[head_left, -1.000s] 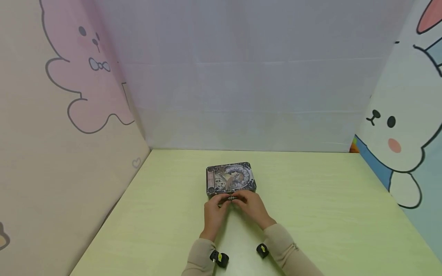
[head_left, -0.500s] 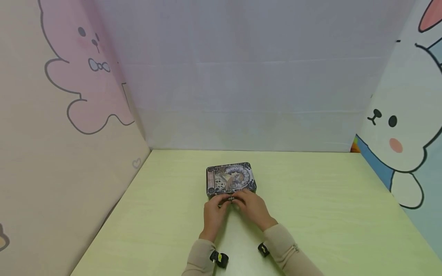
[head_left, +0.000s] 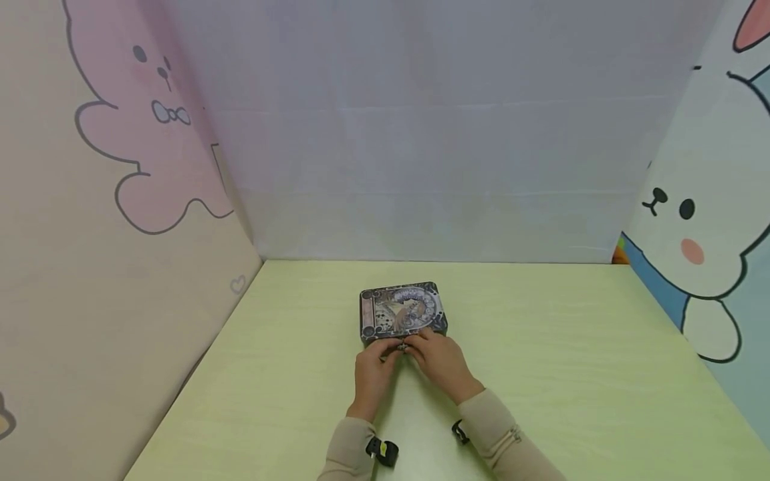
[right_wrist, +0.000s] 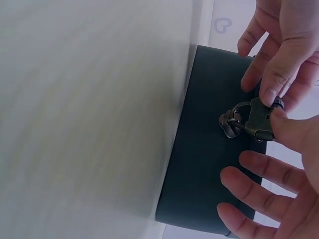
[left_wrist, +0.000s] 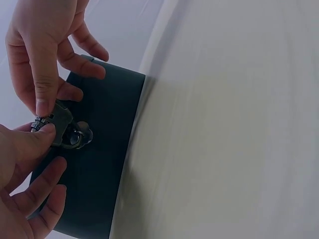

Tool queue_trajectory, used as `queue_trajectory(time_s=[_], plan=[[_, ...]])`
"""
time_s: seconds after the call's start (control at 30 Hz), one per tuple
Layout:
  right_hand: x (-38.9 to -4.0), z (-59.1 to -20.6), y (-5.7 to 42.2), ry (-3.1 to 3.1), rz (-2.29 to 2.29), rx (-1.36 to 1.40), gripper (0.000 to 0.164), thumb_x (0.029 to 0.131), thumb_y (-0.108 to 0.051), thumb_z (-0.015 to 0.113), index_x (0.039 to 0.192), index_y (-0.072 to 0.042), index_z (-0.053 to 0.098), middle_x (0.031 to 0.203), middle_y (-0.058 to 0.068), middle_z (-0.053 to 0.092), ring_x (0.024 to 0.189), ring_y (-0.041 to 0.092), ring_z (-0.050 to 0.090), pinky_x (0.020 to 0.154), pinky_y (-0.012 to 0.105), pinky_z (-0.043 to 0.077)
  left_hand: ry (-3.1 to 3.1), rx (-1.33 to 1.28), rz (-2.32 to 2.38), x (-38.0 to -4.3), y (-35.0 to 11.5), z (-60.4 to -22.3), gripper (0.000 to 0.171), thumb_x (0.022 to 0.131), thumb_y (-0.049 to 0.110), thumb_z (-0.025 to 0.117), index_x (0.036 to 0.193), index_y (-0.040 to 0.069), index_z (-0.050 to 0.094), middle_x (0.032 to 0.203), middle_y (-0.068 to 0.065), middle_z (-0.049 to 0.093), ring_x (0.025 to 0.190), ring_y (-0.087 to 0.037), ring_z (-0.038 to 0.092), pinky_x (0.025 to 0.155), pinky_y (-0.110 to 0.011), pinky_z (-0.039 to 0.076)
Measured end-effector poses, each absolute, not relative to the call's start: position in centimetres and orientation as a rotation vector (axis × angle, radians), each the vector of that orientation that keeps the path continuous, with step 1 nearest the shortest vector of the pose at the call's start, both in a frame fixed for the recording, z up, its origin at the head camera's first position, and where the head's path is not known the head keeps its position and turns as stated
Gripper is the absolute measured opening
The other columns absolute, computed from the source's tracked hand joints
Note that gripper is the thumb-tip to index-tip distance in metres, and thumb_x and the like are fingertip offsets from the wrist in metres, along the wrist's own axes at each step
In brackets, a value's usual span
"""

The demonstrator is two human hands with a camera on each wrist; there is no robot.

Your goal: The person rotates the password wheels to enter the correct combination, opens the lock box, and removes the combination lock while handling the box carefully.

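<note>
Pinching the padlock [right_wrist: 259, 121], left hand [head_left: 373, 375] and right hand [head_left: 444, 364] stayed close | yellow-green table [head_left: 571, 361] stretched between cartoon walls [head_left: 90, 280] | box [head_left: 402, 310] lay near back edge [head_left: 445, 262], well apart from sides

- The left hand [head_left: 374, 375] and right hand [head_left: 442, 365] pinched a small metallic object [head_left: 403, 347] at the near edge of a box [head_left: 400, 310] with a patterned top.
- The box lay on a pale yellow-green table [head_left: 553, 347].
- A pink cartoon figure [head_left: 129, 140] marked the left wall [head_left: 90, 321].
</note>
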State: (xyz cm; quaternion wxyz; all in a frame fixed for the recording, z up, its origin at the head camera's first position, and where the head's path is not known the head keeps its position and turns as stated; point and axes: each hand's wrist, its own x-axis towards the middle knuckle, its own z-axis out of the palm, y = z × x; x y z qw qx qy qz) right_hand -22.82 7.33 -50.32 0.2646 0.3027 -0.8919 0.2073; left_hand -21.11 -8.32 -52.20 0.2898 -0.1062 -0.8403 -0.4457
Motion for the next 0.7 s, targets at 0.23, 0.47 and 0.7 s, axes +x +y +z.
queue_trajectory(time_s=[0.23, 0.47, 0.7], plan=[[-22.69, -50.07, 7.27, -2.427, 0.565, 0.814, 0.01, 0.087, -0.017, 0.076, 0.096, -0.012, 0.074, 0.082, 0.002, 0.062, 0.063, 0.019, 0.061, 0.051, 0.035, 0.049, -2.244, -0.287, -1.192, -21.05, -8.33, -52.12, 0.018, 0.077, -0.004, 0.081, 0.092, 0.005, 0.077, 0.089, -0.006, 0.074, 0.074, -0.021, 0.071, 0.066, -0.032, 0.058], [-22.52, -50.0, 7.29, -2.474, 0.619, 0.795, 0.011, 0.088, -0.017, 0.075, 0.098, -0.013, 0.075, 0.085, 0.001, 0.063, 0.067, 0.017, 0.062, 0.055, 0.034, 0.051, -2.257, -0.287, -1.207, -20.93, -8.37, -51.98, 0.018, 0.077, -0.005, 0.08, 0.093, 0.004, 0.076, 0.09, -0.007, 0.074, 0.075, -0.022, 0.072, 0.067, -0.032, 0.058], [-22.4, -49.9, 7.33, -2.482, 0.642, 0.791, 0.013, 0.088, -0.018, 0.076, 0.099, -0.013, 0.075, 0.088, 0.001, 0.065, 0.07, 0.017, 0.064, 0.057, 0.034, 0.053, -2.261, -0.291, -1.226, -20.88, -8.47, -52.04, 0.018, 0.078, -0.005, 0.079, 0.094, 0.004, 0.076, 0.091, -0.008, 0.074, 0.075, -0.022, 0.072, 0.067, -0.033, 0.058]])
